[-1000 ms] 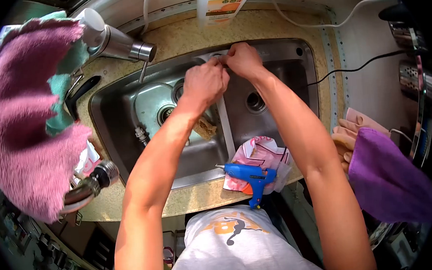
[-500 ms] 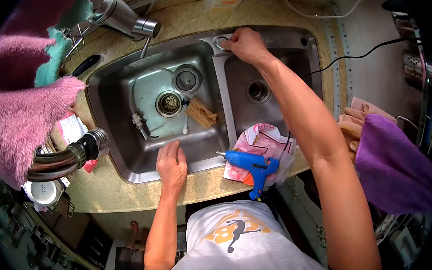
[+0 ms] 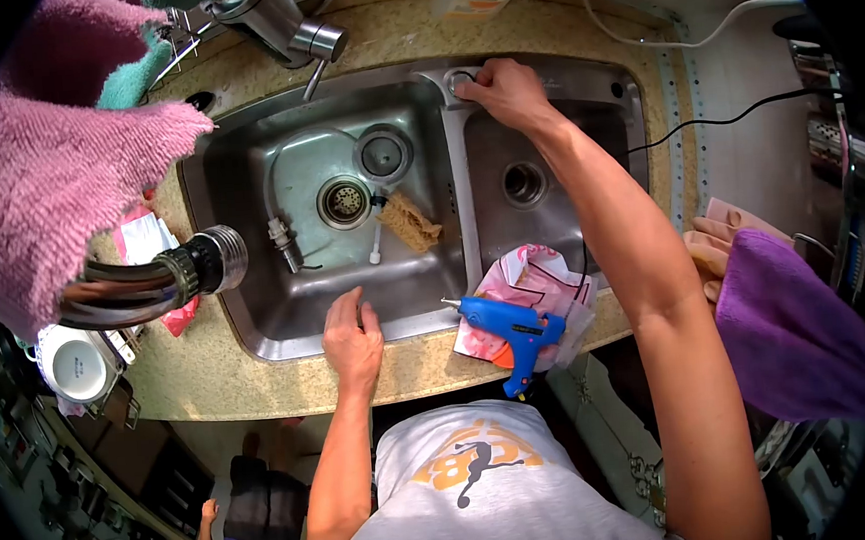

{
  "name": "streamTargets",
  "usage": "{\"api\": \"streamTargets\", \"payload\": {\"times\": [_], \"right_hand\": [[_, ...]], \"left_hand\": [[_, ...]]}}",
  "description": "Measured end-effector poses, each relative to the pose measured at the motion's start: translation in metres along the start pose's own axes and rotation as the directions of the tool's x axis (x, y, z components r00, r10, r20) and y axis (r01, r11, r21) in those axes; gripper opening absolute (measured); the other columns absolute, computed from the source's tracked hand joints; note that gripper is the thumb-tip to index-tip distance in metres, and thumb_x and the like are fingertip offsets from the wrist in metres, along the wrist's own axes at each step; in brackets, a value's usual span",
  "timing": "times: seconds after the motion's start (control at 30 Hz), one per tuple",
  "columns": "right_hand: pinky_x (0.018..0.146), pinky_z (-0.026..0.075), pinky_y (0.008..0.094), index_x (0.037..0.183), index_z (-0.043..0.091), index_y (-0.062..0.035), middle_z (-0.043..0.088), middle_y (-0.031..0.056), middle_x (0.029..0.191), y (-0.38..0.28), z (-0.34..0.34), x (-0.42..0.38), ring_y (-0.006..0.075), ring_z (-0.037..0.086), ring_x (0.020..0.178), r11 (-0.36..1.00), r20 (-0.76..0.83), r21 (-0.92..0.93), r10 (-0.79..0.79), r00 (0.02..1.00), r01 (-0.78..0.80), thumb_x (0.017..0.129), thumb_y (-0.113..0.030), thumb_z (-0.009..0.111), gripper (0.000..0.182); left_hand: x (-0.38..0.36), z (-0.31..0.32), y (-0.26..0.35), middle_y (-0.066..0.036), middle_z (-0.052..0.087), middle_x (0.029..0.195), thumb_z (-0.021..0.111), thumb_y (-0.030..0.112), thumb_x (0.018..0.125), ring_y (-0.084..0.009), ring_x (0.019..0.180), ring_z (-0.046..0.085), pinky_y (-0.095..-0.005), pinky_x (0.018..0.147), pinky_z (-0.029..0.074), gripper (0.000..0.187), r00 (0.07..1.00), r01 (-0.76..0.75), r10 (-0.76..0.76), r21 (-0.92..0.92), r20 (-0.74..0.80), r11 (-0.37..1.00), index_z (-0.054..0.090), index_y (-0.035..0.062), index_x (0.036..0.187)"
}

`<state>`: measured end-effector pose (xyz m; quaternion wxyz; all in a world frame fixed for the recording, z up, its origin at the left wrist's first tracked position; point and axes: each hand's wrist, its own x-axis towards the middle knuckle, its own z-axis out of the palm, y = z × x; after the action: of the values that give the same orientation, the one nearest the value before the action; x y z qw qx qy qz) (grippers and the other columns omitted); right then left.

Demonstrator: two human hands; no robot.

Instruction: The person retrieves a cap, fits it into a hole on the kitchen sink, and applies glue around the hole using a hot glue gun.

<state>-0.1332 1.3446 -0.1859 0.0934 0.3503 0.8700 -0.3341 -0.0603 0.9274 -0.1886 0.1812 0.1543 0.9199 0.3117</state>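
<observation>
My right hand [image 3: 507, 92] reaches to the back rim of the double steel sink [image 3: 460, 208], its fingers closed on a round metal knob [image 3: 462, 82]. My left hand [image 3: 353, 338] rests over the front edge of the left basin, fingers stretched out and holding nothing. In that basin lie a brown scrubber [image 3: 408, 224], a round strainer [image 3: 383, 152], a metal pump top [image 3: 284, 242] with a clear tube, and a drain [image 3: 344, 202]. A blue glue gun [image 3: 517, 332] lies on a pink and white bag [image 3: 538, 275] at the front of the right basin.
A steel faucet [image 3: 280, 25] stands behind the sink. Pink cloth [image 3: 75, 175] and a curved metal pipe [image 3: 143, 288] hang at the left. A white cup [image 3: 76, 365] is below them. A purple cloth [image 3: 793, 330] hangs at the right. Another person [image 3: 259, 518] shows at lower left.
The view has shifted slightly, so the sink and counter items appear a little further right. More of the other person shows at lower left. Both my hands keep their places at the sink.
</observation>
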Motion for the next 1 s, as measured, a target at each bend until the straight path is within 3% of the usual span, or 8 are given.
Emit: {"api": "streamTargets", "payload": {"times": [0.4, 0.53, 0.6, 0.63, 0.7, 0.8, 0.87, 1.0], "right_hand": [[0.084, 0.056, 0.0477, 0.088, 0.077, 0.0004, 0.076, 0.0235, 0.093, -0.002, -0.003, 0.007, 0.0411, 0.072, 0.094, 0.996, 0.049, -0.089, -0.028, 0.998, 0.033, 0.081, -0.047, 0.082, 0.048], [0.086, 0.057, 0.0451, 0.092, 0.08, -0.0009, 0.077, 0.022, 0.095, 0.008, -0.005, 0.012, 0.0367, 0.075, 0.094, 0.991, 0.051, -0.108, -0.069, 0.996, 0.075, 0.078, -0.057, 0.08, 0.057], [0.088, 0.057, 0.0438, 0.099, 0.079, 0.0002, 0.078, 0.0205, 0.098, 0.005, -0.009, 0.014, 0.0352, 0.075, 0.096, 0.996, 0.089, 0.074, 0.04, 0.995, -0.047, 0.083, -0.057, 0.077, 0.059], [0.089, 0.056, 0.043, 0.104, 0.078, 0.0011, 0.078, 0.02, 0.1, 0.007, -0.01, 0.002, 0.0341, 0.074, 0.097, 0.996, -0.041, 0.09, -0.004, 0.999, 0.008, 0.085, -0.055, 0.075, 0.06], [0.089, 0.056, 0.0395, 0.113, 0.075, 0.0009, 0.077, 0.0187, 0.102, 0.007, -0.012, -0.039, 0.0305, 0.074, 0.097, 0.976, -0.278, 0.174, -0.079, 0.957, 0.131, 0.089, -0.047, 0.072, 0.054], [0.075, 0.055, 0.0335, 0.102, 0.074, -0.0028, 0.074, 0.0108, 0.086, 0.005, -0.029, -0.146, 0.0207, 0.07, 0.077, 0.956, -0.404, 0.24, -0.059, 0.913, 0.167, 0.095, -0.025, 0.07, 0.023], [0.071, 0.053, 0.0303, 0.098, 0.071, -0.0024, 0.07, 0.0079, 0.081, 0.018, -0.027, -0.226, 0.0134, 0.065, 0.074, 0.939, -0.403, 0.332, 0.058, 0.914, 0.087, 0.097, -0.018, 0.069, 0.016], [0.07, 0.054, 0.0346, 0.095, 0.068, 0.001, 0.07, 0.0141, 0.081, 0.05, -0.002, -0.366, 0.0219, 0.068, 0.074, 0.965, -0.215, 0.176, 0.231, 0.949, -0.195, 0.097, -0.017, 0.071, 0.018]], "left_hand": [[0.007, -0.007, 0.008, -0.016, 0.073, 0.115, 0.066, 0.009, 0.091, -0.0359, 0.11, 0.066, -0.0472, 0.096, 0.051, 0.027, 0.996, -0.081, 0.078, 0.092, 0.039, 0.992, 0.071, 0.0, 0.116], [0.005, -0.002, 0.004, -0.014, 0.073, 0.118, 0.064, 0.009, 0.093, -0.034, 0.113, 0.064, -0.0471, 0.097, 0.05, 0.025, 0.994, -0.102, 0.098, 0.125, 0.039, 0.987, 0.072, 0.0018, 0.116], [0.004, -0.003, 0.005, -0.015, 0.073, 0.117, 0.062, 0.008, 0.093, -0.034, 0.113, 0.065, -0.0473, 0.096, 0.05, 0.026, 0.994, -0.109, 0.106, 0.116, 0.034, 0.987, 0.073, 0.0024, 0.115], [0.003, -0.004, 0.003, -0.015, 0.073, 0.117, 0.062, 0.008, 0.093, -0.034, 0.113, 0.065, -0.0473, 0.096, 0.05, 0.026, 0.993, -0.109, 0.104, 0.122, 0.048, 0.986, 0.073, 0.0024, 0.115], [0.004, 0.0, 0.0, -0.015, 0.074, 0.114, 0.062, 0.007, 0.092, -0.0344, 0.11, 0.066, -0.0471, 0.096, 0.05, 0.026, 0.993, -0.12, 0.118, 0.099, 0.029, 0.988, 0.073, 0.0015, 0.114], [0.003, 0.002, -0.005, -0.016, 0.074, 0.111, 0.061, 0.005, 0.091, -0.035, 0.108, 0.067, -0.0469, 0.095, 0.051, 0.025, 0.988, -0.156, 0.157, 0.053, -0.007, 0.986, 0.072, 0.0, 0.113], [0.002, -0.002, 0.0, -0.017, 0.074, 0.11, 0.061, 0.005, 0.091, -0.0358, 0.106, 0.067, -0.0464, 0.095, 0.052, 0.024, 0.984, -0.178, 0.179, 0.041, -0.008, 0.983, 0.073, 0.0001, 0.111], [-0.002, -0.001, 0.011, -0.017, 0.075, 0.111, 0.063, 0.008, 0.092, -0.0364, 0.106, 0.067, -0.0464, 0.095, 0.052, 0.023, 0.965, -0.261, 0.26, -0.08, -0.016, 0.962, 0.075, 0.0022, 0.11]]}}
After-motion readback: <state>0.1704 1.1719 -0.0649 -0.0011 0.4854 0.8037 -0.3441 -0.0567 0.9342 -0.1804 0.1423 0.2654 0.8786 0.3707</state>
